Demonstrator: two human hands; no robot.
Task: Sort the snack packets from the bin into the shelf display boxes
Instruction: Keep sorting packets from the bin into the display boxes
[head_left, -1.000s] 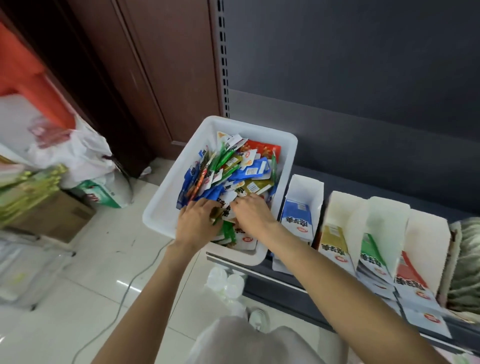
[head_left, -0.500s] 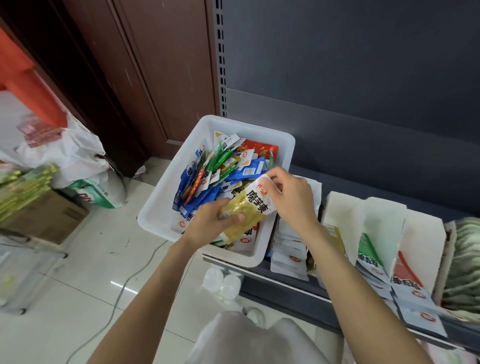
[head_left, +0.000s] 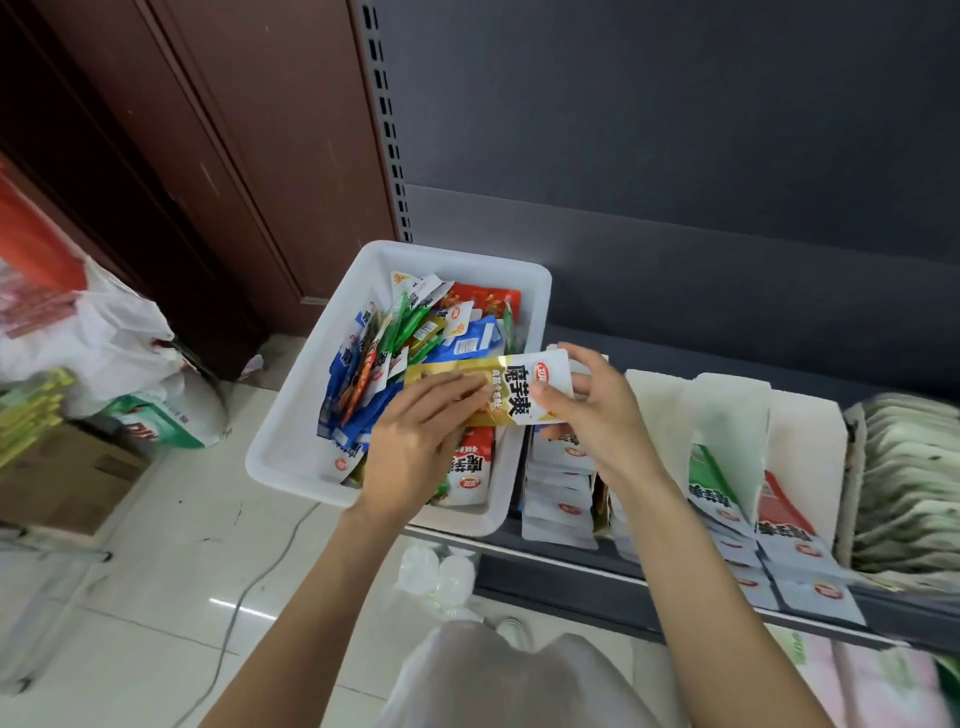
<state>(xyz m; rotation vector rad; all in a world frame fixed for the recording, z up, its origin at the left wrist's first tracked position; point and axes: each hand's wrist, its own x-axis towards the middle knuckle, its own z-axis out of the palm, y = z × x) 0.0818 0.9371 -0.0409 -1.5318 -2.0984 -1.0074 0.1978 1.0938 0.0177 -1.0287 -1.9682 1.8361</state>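
Two hands: both hold one yellow packet (head_left: 493, 387) above the white bin (head_left: 291, 415).
Left hand (head_left: 415, 441): fingers lie over the packet's yellow end, thumb under it, gripping.
Right hand (head_left: 592, 410): pinches the packet's white end.
Bin: sits on the shelf (head_left: 623, 577), full of mixed packets (head_left: 415, 338).
Display boxes (head_left: 727, 431): stand on the shelf, right of the bin, with packets inside.

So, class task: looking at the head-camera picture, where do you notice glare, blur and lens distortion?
Head view: glare streaks on the glossy floor tiles; wide-angle bending curves the shelf upright and cabinet edges; the stacked packets at far right are smeared; the gold packet held over the white bin is sharp enough that its print shows.
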